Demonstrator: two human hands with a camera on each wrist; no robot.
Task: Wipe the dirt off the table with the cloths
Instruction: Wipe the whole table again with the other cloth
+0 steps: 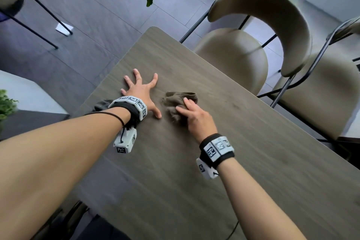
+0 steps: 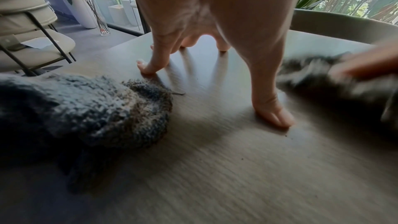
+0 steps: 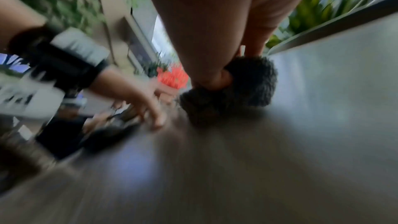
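With your right hand [image 1: 196, 118] gripping the bunched cloth [image 1: 178, 103] and your left hand [image 1: 140, 94] splayed flat on the surface [image 1: 253, 161] just beside it, a careless stroke could push dirt under those fingers.

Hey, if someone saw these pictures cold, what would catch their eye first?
Two hands on a wooden table: the left hand splayed flat on its fingertips, the right hand gripping a dark fuzzy cloth just beside it. A second cloth lies by the left wrist, and a few specks of dirt dot the wood near it.
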